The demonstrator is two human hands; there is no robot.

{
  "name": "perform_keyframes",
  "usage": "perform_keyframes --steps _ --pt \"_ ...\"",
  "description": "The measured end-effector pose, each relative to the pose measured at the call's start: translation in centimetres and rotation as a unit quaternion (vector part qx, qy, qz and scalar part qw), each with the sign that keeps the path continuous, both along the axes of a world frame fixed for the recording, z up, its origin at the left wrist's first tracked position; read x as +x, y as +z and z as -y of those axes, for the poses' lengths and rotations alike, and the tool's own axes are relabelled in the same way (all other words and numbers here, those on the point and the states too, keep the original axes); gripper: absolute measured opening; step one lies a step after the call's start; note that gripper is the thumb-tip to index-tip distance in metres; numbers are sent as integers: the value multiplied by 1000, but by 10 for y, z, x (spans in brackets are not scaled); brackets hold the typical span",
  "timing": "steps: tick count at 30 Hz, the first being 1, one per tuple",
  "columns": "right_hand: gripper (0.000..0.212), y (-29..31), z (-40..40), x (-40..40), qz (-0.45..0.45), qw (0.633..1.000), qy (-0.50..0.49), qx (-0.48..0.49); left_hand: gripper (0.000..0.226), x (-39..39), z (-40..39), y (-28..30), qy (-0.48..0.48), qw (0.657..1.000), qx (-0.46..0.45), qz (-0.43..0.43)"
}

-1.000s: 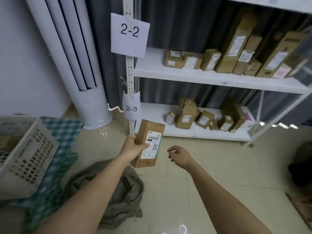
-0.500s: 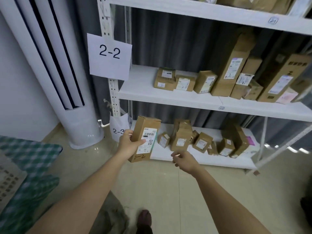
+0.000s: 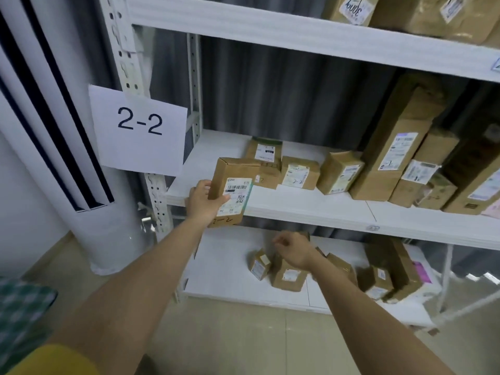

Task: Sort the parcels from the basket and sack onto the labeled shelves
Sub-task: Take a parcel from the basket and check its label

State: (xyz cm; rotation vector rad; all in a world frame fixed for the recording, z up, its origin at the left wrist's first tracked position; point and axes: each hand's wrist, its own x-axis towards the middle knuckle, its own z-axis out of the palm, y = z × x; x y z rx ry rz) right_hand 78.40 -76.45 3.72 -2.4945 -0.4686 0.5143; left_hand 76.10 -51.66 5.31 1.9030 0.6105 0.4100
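Left hand (image 3: 203, 203) grips the parcel (image 3: 232, 194), thumb across the front, fingers wrapped behind its left side. The box stands upright, long axis near vertical with a slight tilt, printed label facing me, "2-2" handwritten on the bottom end. It hangs in front of the lip of the middle shelf (image 3: 311, 209), its lower part overlapping the shelf edge from my view; whether it touches the board I cannot tell.

The 2-2 sign (image 3: 139, 129) is fixed to the upright on the left, at the level of this shelf. So the mark on the box matches the shelf directly beyond it.

Right hand (image 3: 290, 249) is lower and nearer to me, in front of the bottom shelf (image 3: 230, 269), fingers loosely curled, holding nothing.

Key relation: the free stretch of board lies just beyond and slightly left of the parcel, at the shelf's left end. To the right sit small boxes (image 3: 297, 173), then tall cartons (image 3: 392, 155) leaning farther right. The left hand is already at the spot; the right is well below it.

Judgement: the placing step is close to done. What remains is a short push away from me, then setting the box down. Risk as I see it: the upright box may nudge the small cartons just to its right.
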Motion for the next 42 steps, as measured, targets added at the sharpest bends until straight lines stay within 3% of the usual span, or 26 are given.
perform_keyframes --steps 14,19,24,28,33,42 --pt "21 0 -75 143 1 991 120 55 48 84 -37 5 31 994 -84 69" --pt "24 -16 -94 170 7 989 141 33 44 94 -38 -21 18 993 -102 51" --pt "63 -30 -117 175 -33 993 91 64 31 102 -45 -27 -6 992 -117 42" --pt "88 -33 -143 166 -37 990 39 131 40 100 -54 -30 -35 995 -86 21" --pt "84 -42 -167 150 -1 980 -53 194 49 98 -58 -34 -35 996 -88 6" --pt "82 -49 -191 134 59 972 -133 184 59 96 -70 -56 -30 996 -51 -60"
